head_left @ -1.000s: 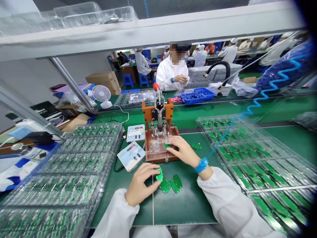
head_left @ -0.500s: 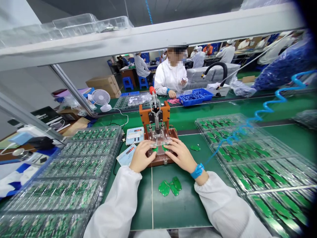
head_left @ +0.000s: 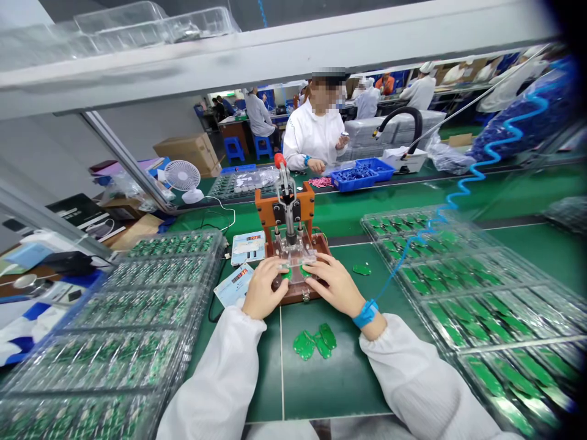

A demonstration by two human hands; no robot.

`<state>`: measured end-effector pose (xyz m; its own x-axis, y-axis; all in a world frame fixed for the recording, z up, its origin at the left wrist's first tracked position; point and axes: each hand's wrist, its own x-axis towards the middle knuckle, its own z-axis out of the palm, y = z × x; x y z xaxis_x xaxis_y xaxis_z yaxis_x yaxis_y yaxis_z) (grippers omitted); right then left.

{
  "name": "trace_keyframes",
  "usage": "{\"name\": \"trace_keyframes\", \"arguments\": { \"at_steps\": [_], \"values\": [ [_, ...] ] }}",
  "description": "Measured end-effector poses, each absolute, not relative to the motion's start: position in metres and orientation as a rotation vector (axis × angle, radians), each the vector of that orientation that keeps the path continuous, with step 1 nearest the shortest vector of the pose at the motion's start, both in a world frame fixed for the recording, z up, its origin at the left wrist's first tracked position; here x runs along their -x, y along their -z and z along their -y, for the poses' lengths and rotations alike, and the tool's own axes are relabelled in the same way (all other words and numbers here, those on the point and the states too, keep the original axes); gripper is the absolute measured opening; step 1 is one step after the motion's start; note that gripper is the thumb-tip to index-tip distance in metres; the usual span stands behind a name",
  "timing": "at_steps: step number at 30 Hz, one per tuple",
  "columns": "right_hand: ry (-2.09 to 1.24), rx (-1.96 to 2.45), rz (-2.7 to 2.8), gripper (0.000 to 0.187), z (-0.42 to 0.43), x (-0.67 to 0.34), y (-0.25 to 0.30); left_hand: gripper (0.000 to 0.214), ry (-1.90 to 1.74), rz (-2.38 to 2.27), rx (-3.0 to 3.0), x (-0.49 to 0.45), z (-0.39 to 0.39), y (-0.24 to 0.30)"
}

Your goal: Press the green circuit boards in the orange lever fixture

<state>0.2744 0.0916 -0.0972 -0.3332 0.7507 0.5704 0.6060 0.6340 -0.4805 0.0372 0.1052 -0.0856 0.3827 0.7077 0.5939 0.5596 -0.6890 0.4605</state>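
Fingers [head_left: 275,273] on fixture [head_left: 297,269]; loose boards [head_left: 315,342] near, trays [head_left: 151,299] both sides

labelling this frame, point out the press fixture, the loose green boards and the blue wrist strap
press fixture [head_left: 285,211]: head view, orange upper frame
loose green boards [head_left: 315,343]: head view, middle of the pile
blue wrist strap [head_left: 365,313]: head view, band on right wrist

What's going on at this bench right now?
A person in white sleeves has both hands on a small brown press fixture with a red-knobbed lever. The left hand and right hand each rest at its clear plate, fingers on small green circuit boards seated there. A few loose boards lie on the green mat nearer the person, and clear trays of boards sit on both sides. Another person works across the bench.
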Motion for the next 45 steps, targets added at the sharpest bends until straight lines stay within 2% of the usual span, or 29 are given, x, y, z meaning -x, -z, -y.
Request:
{"name": "trace_keyframes", "arguments": {
  "at_steps": [9,13,19,21,24,28,31,35,40,45],
  "values": [
    [-0.254,1.066,1.731,0.023,-0.086,-0.278,0.08,0.015,-1.342,-1.23,-2.462,-0.042,-0.091,0.089],
    [-0.235,1.043,1.58,0.022,-0.095,-0.277,0.035,0.008,-1.585,-1.094,-2.421,-0.054,-0.071,0.083],
    [-0.177,0.918,1.583,0.034,-0.144,-0.264,-0.055,0.013,-1.322,-0.615,-2.629,-0.081,-0.051,0.09],
    [-0.26,0.912,1.614,0.039,-0.169,-0.257,-0.079,0.016,-1.282,-0.515,-2.656,-0.084,-0.051,0.095],
    [-0.504,0.956,1.669,0.037,-0.205,-0.245,-0.105,0.016,-1.254,-0.491,-2.642,-0.084,-0.054,0.1],
    [-0.715,0.95,1.714,0.048,-0.229,-0.228,-0.129,0.013,-1.254,-0.489,-2.609,-0.081,-0.055,0.103],
    [-0.746,0.842,1.687,0.035,-0.215,-0.224,-0.143,0.013,-1.265,-0.487,-2.587,-0.082,-0.055,0.103],
    [-0.499,0.558,1.726,0.031,-0.159,-0.228,-0.145,0.013,-1.256,-0.49,-2.57,-0.084,-0.055,0.105],
    [0.012,0.616,1.854,0.036,-0.094,-0.237,-0.115,0.012,-1.239,-0.499,-2.559,-0.084,-0.056,0.107],
    [0.09,0.613,1.877,0.045,-0.079,-0.242,-0.081,0.012,-1.213,-0.523,-2.548,-0.085,-0.055,0.105]
  ]
}}
